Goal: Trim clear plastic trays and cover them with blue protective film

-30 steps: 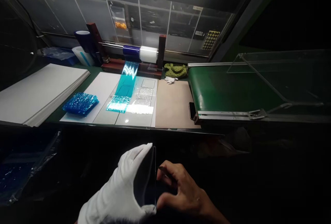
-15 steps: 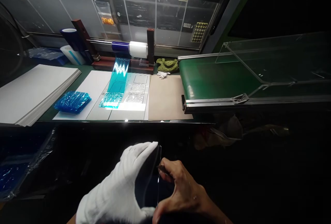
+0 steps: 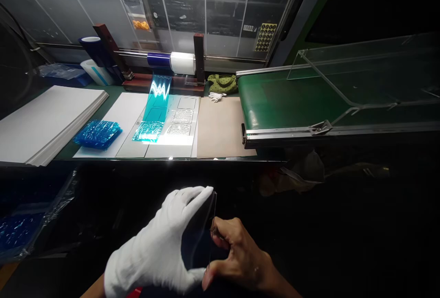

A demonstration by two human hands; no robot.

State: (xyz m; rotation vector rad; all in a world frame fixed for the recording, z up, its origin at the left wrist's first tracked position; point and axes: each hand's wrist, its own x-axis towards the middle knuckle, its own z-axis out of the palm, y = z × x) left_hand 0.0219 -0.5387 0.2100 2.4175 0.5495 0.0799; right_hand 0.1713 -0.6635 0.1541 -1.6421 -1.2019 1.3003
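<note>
My left hand (image 3: pixel 151 243), in a white fabric glove, grips a thin transparent panel (image 3: pixel 198 229) by its left side. The panel stands nearly upright, and its clear surface looks dark against the shadow behind it. My bare right hand (image 3: pixel 240 254) is at the panel's right edge. Its fingers pinch a small dark pointed tool (image 3: pixel 215 231) against that edge, and the thumb reaches toward the panel's lower corner. The tool's tip is partly hidden by the fingers.
The bench ahead holds stacked white sheets (image 3: pixel 51 121), a blue wrapped pack (image 3: pixel 98 134), a cyan film strip (image 3: pixel 154 114) running from a film roll (image 3: pixel 182 62), and a tan mat (image 3: pixel 220 128). A green conveyor belt (image 3: pixel 285 105) lies to the right.
The bench has shifted left and up in view as my head moved. My hands have moved slightly right and up, still holding the panel, whose top now leans a little more rightward.
</note>
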